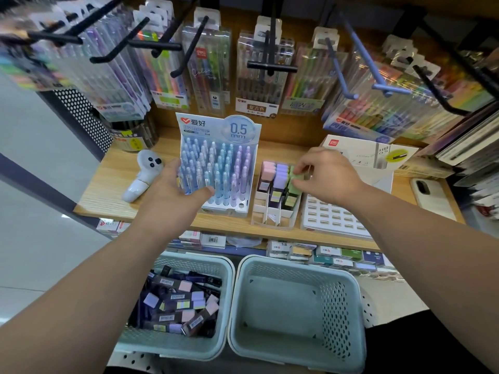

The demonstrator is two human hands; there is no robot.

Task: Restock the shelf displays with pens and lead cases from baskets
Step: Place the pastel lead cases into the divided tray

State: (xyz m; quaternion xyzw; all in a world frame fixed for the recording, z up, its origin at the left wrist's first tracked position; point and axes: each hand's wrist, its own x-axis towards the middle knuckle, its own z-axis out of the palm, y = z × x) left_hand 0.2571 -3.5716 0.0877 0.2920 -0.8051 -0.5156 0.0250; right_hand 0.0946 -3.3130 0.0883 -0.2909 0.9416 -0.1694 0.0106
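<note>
– At the right hand's (326, 174) nine o'clock, thumb and fingertips pinch a green lead case (294, 182) over the tray's (270, 221) right column.
– Keep it upright, I'd say, and lower it squarely between the dividers. And the left hand (179, 190)?
– Open, fingers loose, by the pen display (229, 209).
– Further lead cases (181, 300) lie in the left basket (228, 268), at six o'clock below the shelf (113, 179).

Noted matt, pale wood grain on the shelf (129, 184). Saw clear, glossy plastic, full of glare, on the pen packs (206, 74), hung from matt black hooks (271, 66). Read the pen display (218, 125) as printed card with a slight sheen. Found smooth, matt pastel plastic on the green case (293, 184), and matt perforated plastic on the baskets (294, 261). Caught a glossy white shell on the controller (140, 182).
</note>
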